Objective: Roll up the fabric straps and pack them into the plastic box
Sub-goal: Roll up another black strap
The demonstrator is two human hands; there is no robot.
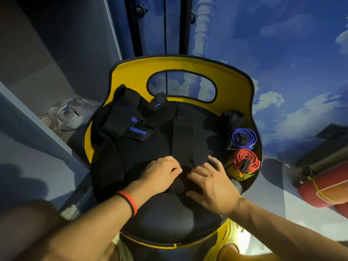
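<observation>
Lying flat along the middle of the chair's black seat (pixel 169 219), a black strap (pixel 183 136) runs from the backrest toward the person, and both hands meet at its near end. The left hand (pixel 162 172), with a red-and-black wristband (pixel 130 202), has its fingers curled and pinching the strap's end; the right hand (pixel 212 183) has its fingers spread, tips resting on the fabric. At the seat's right edge sit three rolled straps: a black roll (pixel 232 117), a blue roll (pixel 243 138) and a red roll (pixel 244 161). A heap of black straps (pixel 120 117) with blue stripes lies on the left. The yellow chair shell (pixel 131 76) stands against a sky mural (pixel 282 44); a red fire extinguisher (pixel 323 191) lies to the right, and a clear plastic container (pixel 69 115) – blurred – sits on the floor to the left
</observation>
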